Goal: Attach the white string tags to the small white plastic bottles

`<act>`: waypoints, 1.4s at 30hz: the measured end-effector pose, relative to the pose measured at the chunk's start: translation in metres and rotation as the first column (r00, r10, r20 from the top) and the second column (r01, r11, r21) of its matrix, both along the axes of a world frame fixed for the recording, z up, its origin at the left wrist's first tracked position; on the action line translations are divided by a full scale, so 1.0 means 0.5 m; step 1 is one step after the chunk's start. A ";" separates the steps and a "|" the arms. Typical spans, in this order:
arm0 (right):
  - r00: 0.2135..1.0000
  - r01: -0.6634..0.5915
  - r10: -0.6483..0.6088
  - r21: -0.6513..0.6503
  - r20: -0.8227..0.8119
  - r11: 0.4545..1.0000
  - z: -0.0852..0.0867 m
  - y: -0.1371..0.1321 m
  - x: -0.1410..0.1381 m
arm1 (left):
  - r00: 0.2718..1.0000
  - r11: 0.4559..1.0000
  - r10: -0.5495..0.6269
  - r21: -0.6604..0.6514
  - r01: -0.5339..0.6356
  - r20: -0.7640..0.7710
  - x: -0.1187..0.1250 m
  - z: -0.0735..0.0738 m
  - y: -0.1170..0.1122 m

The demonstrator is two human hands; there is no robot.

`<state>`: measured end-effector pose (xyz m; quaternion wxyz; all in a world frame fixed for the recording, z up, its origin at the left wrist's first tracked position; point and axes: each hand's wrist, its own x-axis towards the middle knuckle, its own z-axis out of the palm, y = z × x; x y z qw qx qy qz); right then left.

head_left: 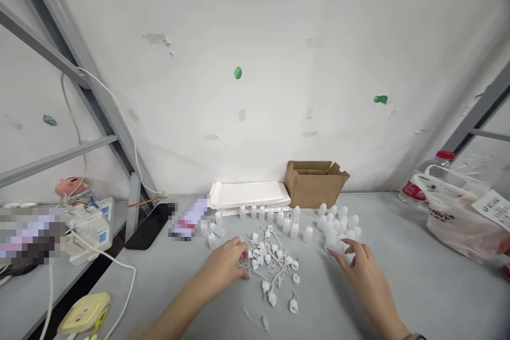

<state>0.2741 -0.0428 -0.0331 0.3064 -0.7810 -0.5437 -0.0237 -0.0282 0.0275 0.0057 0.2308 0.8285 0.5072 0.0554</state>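
My left hand is at the left edge of a loose pile of white tethered dropper caps. Its fingers are curled, with a gap between thumb and forefinger, and the nearest cap cords lie at that gap. On the right, my right hand reaches into a cluster of small translucent squeeze bottles with no caps on. Thumb and forefinger stand apart around the nearest bottle; a firm grip on it does not show. Behind the pile stands a row of capped bottles, with one lying tilted at the left.
White padded mailers and an open cardboard box sit against the wall. A black phone lies at left, near a power strip, cables and a yellow case. A plastic bag and bottle stand at right.
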 end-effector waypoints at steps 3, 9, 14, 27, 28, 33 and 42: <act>0.998 -0.015 0.014 -0.022 -0.053 1.000 -0.012 0.005 -0.002 | 0.999 1.000 -0.002 -0.015 0.003 0.033 0.001 -0.021 -0.002; 0.987 -0.021 0.018 -0.012 -0.160 1.000 -0.031 0.007 0.014 | 0.989 0.999 0.027 -0.033 -0.023 0.146 0.002 -0.037 -0.015; 0.975 0.050 -0.038 0.052 -0.218 0.997 -0.005 -0.002 0.004 | 0.979 0.999 0.038 -0.006 -0.037 0.199 0.005 -0.038 -0.021; 0.259 -0.601 0.480 0.249 -0.838 0.760 0.100 0.102 -0.213 | 0.836 0.961 0.213 0.047 -0.273 0.506 0.008 -0.028 -0.015; 0.210 -0.579 0.451 0.262 -0.867 0.772 0.089 0.104 -0.221 | 0.791 0.951 0.255 0.006 -0.310 0.556 0.009 -0.029 -0.013; 0.068 -0.563 0.355 0.257 -0.932 0.785 0.018 0.093 -0.244 | 0.518 0.899 0.396 -0.204 -0.388 0.759 0.010 -0.030 -0.005; 0.144 -0.763 0.363 0.130 -0.921 0.633 0.020 0.065 -0.263 | 0.219 0.870 0.490 -0.457 -0.185 0.844 0.026 -0.021 -0.023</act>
